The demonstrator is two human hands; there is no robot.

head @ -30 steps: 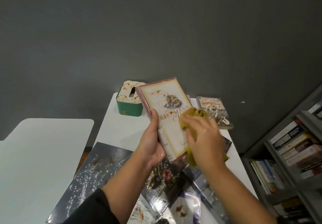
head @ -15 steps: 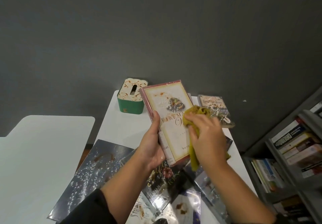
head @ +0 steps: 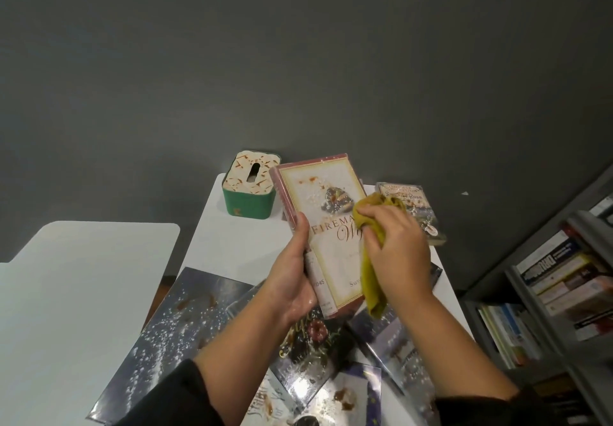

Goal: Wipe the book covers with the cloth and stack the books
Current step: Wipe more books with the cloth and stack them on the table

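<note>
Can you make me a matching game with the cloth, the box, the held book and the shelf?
Things:
1. cloth
2. box
3. held book
4. shelf

Places:
A. far right, full of books
B. gripped by the left hand
C. bunched in the right hand
D. at the table's far end by the wall

Pairs: 1-C, 2-D, 3-B, 4-A
</note>
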